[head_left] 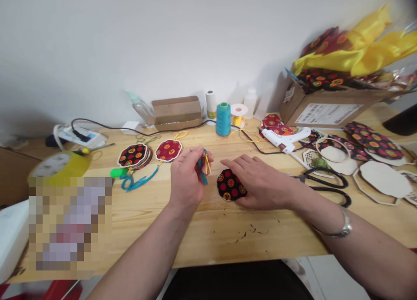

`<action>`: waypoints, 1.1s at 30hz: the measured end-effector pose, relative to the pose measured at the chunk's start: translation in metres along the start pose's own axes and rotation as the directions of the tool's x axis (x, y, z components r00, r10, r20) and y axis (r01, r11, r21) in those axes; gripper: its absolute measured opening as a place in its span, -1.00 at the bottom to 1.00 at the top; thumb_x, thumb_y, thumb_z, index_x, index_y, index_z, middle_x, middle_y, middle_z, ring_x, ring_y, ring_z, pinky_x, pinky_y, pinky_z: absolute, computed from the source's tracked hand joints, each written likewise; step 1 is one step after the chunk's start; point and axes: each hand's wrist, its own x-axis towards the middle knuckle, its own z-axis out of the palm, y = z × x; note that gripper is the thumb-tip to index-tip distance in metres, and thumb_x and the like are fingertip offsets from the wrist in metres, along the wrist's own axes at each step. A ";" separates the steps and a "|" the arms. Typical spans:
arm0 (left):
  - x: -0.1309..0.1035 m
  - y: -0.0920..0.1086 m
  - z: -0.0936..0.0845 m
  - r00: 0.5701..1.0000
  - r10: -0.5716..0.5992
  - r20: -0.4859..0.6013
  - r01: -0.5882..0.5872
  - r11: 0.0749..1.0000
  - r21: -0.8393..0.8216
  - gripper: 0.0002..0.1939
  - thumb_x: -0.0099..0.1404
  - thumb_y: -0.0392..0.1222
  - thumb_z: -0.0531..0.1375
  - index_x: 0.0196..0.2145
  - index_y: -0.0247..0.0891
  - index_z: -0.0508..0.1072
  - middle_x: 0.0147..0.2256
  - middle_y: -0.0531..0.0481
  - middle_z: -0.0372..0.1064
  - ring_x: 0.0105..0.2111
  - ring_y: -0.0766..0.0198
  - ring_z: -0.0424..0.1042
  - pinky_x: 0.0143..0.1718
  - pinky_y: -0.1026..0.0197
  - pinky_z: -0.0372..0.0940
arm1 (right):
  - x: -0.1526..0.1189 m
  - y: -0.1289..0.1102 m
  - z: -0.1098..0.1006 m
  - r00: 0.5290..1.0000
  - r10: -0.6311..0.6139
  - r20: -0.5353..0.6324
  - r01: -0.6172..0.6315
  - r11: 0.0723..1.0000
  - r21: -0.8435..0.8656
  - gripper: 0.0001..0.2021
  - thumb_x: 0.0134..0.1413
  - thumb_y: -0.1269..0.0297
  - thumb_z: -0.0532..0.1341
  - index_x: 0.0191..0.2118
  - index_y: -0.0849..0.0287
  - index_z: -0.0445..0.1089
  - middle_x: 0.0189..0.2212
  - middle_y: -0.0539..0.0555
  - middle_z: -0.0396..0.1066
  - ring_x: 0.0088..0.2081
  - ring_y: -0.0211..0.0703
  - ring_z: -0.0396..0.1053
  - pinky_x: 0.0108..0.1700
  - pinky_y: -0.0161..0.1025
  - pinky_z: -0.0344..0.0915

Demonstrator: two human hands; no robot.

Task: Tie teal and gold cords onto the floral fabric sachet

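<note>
My left hand [189,176] is closed around a blue thread tassel [204,177]. A yellow cord loop [207,164] sticks out beside its fingertips; part of the tassel is hidden in the palm. My right hand [257,180] grips the right side of a round black fabric piece [228,185] with red and orange flower patterns, low over the table. Its fingers cover that piece's right part. Left of my left hand lies a red scalloped fabric pendant [168,150] with a yellow loop and a blue tassel. A stack of similar black pendants [133,156] is beside it.
A blue thread cone [223,120] and a yellow cord spool [239,113] stand at the back. On the right are a white glue gun [286,139], black-handled scissors [325,178], fabric pieces and a cardboard box [321,107]. A yellow tape roll [61,167] is left.
</note>
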 end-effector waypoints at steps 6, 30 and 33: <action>-0.001 0.000 0.000 1.000 0.008 0.012 -0.008 1.000 0.009 -0.83 0.12 -0.27 0.15 -0.60 -0.30 0.34 -0.60 0.04 0.33 -0.66 0.47 0.16 -0.65 0.38 0.06 | 0.006 0.012 0.004 0.996 0.021 -0.082 -0.019 0.999 0.027 -0.23 -0.11 0.19 0.20 0.22 0.36 -0.04 0.02 0.33 0.23 0.01 0.15 0.17 0.01 0.10 0.14; -0.003 -0.014 0.001 0.916 -0.313 0.250 0.259 0.939 0.227 -0.85 0.06 -0.26 0.17 -0.61 -0.33 0.43 -0.56 -0.01 0.41 -0.45 0.30 0.37 -0.26 0.21 0.26 | 0.024 0.011 0.000 0.801 0.529 0.281 -0.324 -0.011 0.946 -0.45 -0.20 0.77 -0.02 0.00 0.34 0.19 -0.36 0.10 0.44 -0.37 -0.28 0.46 -0.11 -0.21 0.40; 0.000 -0.017 0.001 0.923 -0.320 0.213 0.259 0.927 0.272 -0.86 0.04 -0.30 0.16 -0.63 -0.33 0.43 -0.59 0.01 0.39 -0.49 0.33 0.35 -0.34 0.26 0.24 | 0.024 0.014 0.001 0.791 0.536 0.296 -0.374 0.040 0.927 -0.46 -0.19 0.75 -0.01 0.01 0.37 0.20 -0.30 0.17 0.44 -0.37 -0.27 0.46 -0.13 -0.22 0.41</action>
